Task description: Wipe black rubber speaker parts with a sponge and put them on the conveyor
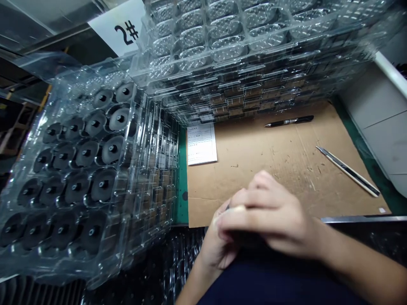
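My left hand [219, 245] and my right hand [276, 214] are together above the near edge of a cardboard sheet [248, 182]. Both have their fingers curled in, the right lying over the left. A small dark bit shows between the fingertips, but whatever they hold is mostly hidden. A pale yellowish patch covers one right fingertip. To the left, a stack of clear plastic trays [152, 169] carries rows of round black parts [85, 152], each with a small stub in its middle.
More stacked clear trays [241, 76] line the back. On the cardboard lie a printed paper slip [202, 144], a black pen [289, 121] and a utility knife [348, 171]. A "2#" sign [122, 29] stands behind. A pale grey panel [375, 110] borders the right.
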The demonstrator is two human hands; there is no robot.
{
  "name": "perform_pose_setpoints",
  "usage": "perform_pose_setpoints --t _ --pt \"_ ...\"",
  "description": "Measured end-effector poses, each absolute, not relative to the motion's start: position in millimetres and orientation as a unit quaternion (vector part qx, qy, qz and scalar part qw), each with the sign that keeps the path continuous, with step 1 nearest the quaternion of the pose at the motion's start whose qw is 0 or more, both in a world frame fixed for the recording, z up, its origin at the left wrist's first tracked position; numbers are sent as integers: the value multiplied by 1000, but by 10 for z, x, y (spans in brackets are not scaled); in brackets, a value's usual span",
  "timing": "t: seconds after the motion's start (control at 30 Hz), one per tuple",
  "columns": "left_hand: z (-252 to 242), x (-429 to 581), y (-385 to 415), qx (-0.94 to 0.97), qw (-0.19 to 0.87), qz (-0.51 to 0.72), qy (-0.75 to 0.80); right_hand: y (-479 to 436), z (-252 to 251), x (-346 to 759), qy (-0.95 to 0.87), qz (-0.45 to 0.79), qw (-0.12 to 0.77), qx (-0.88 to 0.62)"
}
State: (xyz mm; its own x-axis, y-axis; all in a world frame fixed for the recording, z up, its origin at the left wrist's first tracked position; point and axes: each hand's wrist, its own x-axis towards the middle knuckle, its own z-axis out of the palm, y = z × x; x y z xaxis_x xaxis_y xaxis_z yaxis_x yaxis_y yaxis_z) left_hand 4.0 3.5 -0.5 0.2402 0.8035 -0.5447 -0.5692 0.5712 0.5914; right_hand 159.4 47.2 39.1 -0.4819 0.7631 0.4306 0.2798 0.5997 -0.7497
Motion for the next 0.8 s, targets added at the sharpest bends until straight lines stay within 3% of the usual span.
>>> perform_pose_setpoints --t 0.1,0.23,0.43,0.53,0.63,0.73,0.8 --pt "15 21 54 110 834 410 352 555 244 1763 -730 368 374 -438" --pt "65 -10 88 74 864 409 284 457 -94 1935 -633 418 288 -584" --pt "60 2 119 69 859 413 295 146 -463 1931 -628 492 200 -569" --pt "62 14 128 76 862 402 300 166 -311 1946 -609 465 246 -594" --pt "62 46 110 87 863 390 310 236 38 1906 -622 365 350 -598" --pt "54 88 81 104 844 400 342 305 331 1763 -740 258 408 -468" --pt "53 105 75 118 825 420 359 354 410 1658 -803 241 385 -387"
